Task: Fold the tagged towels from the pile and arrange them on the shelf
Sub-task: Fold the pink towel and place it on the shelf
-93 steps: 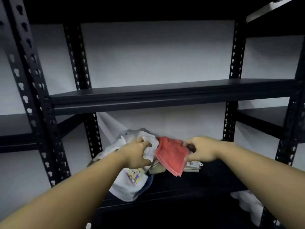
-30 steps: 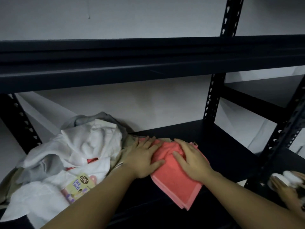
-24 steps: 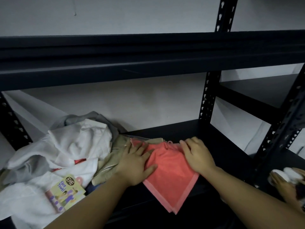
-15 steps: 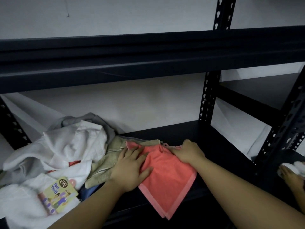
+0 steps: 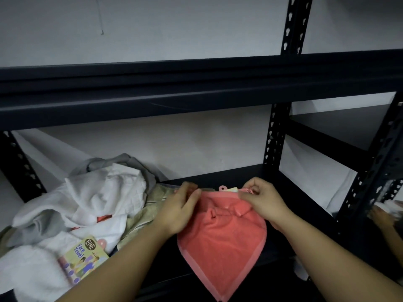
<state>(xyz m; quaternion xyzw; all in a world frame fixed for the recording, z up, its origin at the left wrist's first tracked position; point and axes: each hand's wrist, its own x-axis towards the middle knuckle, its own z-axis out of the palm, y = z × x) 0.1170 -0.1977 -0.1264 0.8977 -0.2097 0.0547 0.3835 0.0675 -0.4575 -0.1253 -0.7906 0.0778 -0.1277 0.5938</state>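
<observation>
We see the pink towel [image 5: 224,243] on the shelf [image 5: 305,192], just right of the towel pile [image 5: 87,205], our left hand [image 5: 177,211] and right hand [image 5: 262,199] pinching its far edge.

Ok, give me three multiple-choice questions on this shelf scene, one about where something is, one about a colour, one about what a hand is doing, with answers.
1. Where is the towel pile relative to the coral towel?
A. To its left
B. To its right
C. On the shelf above

2. What colour is the towel that both hands hold?
A. Blue
B. Coral pink
C. Black

3. What is the right hand doing?
A. Hanging idle, away from the shelf
B. Pressing flat on the pile
C. Pinching the towel's far edge

Answers: 1 A, the pile sits left of it on the same dark shelf. 2 B, its coral surface shows between the hands. 3 C, its fingers are curled on the far edge, by the tag; the left hand grips the other end.
</observation>
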